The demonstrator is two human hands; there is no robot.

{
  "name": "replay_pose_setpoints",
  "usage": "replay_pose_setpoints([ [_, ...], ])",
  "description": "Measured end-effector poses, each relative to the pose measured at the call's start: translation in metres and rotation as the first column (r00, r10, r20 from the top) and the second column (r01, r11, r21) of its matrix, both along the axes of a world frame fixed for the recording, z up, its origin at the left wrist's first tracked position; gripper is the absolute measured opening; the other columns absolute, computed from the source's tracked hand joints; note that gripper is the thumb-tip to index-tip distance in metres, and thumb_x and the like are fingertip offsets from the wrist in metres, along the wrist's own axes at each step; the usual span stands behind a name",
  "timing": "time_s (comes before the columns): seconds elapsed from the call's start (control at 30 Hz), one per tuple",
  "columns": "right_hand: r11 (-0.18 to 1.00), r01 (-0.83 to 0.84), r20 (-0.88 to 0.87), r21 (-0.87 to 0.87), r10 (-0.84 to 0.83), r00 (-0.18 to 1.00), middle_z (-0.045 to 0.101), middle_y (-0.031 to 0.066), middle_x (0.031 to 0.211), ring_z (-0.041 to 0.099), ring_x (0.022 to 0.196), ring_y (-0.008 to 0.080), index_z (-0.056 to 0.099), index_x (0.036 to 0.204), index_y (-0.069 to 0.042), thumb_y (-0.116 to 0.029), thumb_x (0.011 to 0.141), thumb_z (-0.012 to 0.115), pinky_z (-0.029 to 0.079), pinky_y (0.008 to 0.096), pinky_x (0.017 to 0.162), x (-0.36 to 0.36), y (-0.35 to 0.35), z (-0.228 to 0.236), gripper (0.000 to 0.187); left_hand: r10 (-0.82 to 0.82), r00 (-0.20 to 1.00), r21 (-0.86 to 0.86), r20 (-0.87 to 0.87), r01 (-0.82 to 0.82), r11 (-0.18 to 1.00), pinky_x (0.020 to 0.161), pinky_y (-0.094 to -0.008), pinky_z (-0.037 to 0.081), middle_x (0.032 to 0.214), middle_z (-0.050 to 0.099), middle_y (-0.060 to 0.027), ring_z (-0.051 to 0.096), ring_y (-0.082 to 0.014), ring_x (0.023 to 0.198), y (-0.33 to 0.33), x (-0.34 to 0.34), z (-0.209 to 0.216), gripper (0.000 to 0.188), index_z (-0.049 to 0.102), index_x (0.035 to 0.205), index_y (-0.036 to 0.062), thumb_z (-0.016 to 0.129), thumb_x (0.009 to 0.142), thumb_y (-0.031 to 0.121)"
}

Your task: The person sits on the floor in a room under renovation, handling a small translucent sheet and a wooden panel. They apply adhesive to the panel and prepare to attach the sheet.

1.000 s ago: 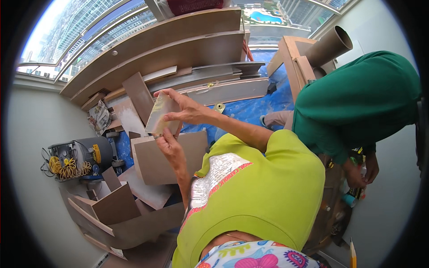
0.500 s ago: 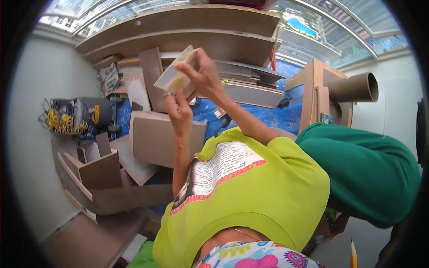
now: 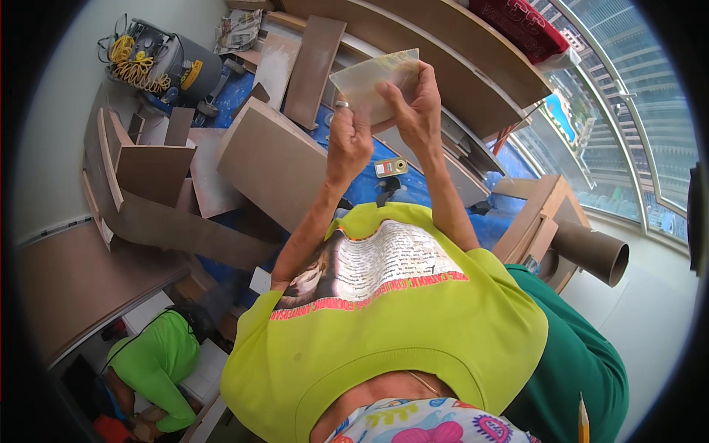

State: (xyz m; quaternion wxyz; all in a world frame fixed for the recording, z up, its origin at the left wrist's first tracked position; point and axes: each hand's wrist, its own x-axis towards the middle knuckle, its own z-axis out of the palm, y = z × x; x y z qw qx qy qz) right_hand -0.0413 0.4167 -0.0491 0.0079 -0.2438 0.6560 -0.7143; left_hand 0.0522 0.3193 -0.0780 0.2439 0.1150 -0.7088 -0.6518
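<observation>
Between my two hands is a thin, pale, flat rectangular piece (image 3: 369, 72) with yellowish patches, tilted with its broad face toward me; its exact kind does not show. My left hand (image 3: 349, 140), with a ring on one finger, grips its lower left edge. My right hand (image 3: 416, 107) is closed on its right side, thumb on the near face and fingers partly hidden behind. Below and between my forearms, a small yellowish box-shaped device (image 3: 391, 167) with a round part lies on the blue floor sheet (image 3: 369, 190).
Brown boards (image 3: 269, 159) lean and lie to my left. A shop vacuum (image 3: 193, 77) with coiled yellow cord stands beyond them. Long panels (image 3: 443, 55) rest by the windows. A wooden frame (image 3: 528, 221) and cardboard tube (image 3: 591, 251) are at right. A person in green (image 3: 159, 351) crouches lower left.
My view has turned right, so the scene sits rotated and the crouching person has come into view. The pale piece stays in both hands, now turned flatter toward me.
</observation>
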Motion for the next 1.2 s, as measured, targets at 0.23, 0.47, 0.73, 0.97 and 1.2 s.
replay_pose_setpoints([
  [0.23, 0.998, -0.063, 0.357, -0.011, 0.063, 0.932, 0.065, 0.0121, 0.098, 0.065, 0.080, 0.0201, 0.053, 0.112, 0.001, -0.028, 0.091, 0.070, 0.055, 0.0318, 0.068, 0.017, -0.029, 0.019, 0.040, -0.017, 0.997, 0.186, -0.070, 0.030, 0.982, 0.083, -0.0354, 0.059, 0.116, 0.062, -0.0194, 0.066, -0.0252, 0.104, -0.011, 0.016, 0.002, 0.032, 0.051, 0.123, -0.0070, 0.046, 0.105, 0.019],
  [0.47, 0.964, -0.245, 0.061, -0.109, 0.252, 0.966, 0.063, 0.0125, 0.105, 0.063, 0.093, 0.0208, 0.051, 0.124, 0.002, -0.017, 0.089, 0.070, 0.053, 0.0339, 0.083, 0.032, -0.045, 0.014, 0.045, -0.023, 0.991, 0.140, -0.131, 0.041, 0.989, 0.082, -0.0330, 0.057, 0.109, 0.066, -0.0202, 0.067, -0.0259, 0.102, -0.054, 0.033, 0.006, 0.035, 0.053, 0.121, -0.0099, 0.044, 0.106, 0.021],
  [0.73, 0.999, 0.038, -0.032, 0.034, -0.037, 0.999, 0.066, 0.0150, 0.094, 0.064, 0.082, 0.0223, 0.053, 0.115, 0.003, -0.020, 0.087, 0.073, 0.053, 0.0351, 0.073, 0.050, -0.082, 0.011, 0.041, 0.021, 0.998, 0.114, -0.065, -0.013, 0.993, 0.081, -0.0340, 0.055, 0.105, 0.068, -0.0218, 0.068, -0.0261, 0.101, -0.069, 0.046, 0.016, 0.035, 0.052, 0.119, -0.0116, 0.044, 0.106, 0.020],
  [0.97, 0.996, -0.008, 0.228, 0.083, -0.011, 0.974, 0.065, 0.0073, 0.094, 0.060, 0.084, 0.0133, 0.053, 0.113, 0.000, -0.031, 0.093, 0.070, 0.050, 0.0274, 0.074, 0.036, -0.093, 0.015, 0.040, -0.061, 0.987, 0.139, -0.151, 0.082, 0.987, 0.081, -0.0338, 0.064, 0.120, 0.059, -0.0146, 0.067, -0.0219, 0.103, -0.074, 0.039, 0.004, 0.031, 0.037, 0.132, -0.0025, 0.040, 0.106, 0.014],
  [1.2, 0.963, -0.269, 0.003, 0.016, 0.269, 0.963, 0.059, 0.0166, 0.113, 0.066, 0.093, 0.0236, 0.044, 0.128, 0.002, -0.013, 0.093, 0.065, 0.062, 0.0342, 0.065, 0.037, -0.077, 0.025, 0.044, -0.108, 0.966, 0.152, -0.233, 0.146, 0.978, 0.085, -0.0357, 0.064, 0.124, 0.057, -0.0161, 0.065, -0.0223, 0.108, -0.088, 0.035, 0.017, 0.033, 0.035, 0.135, -0.0023, 0.039, 0.106, 0.013],
])
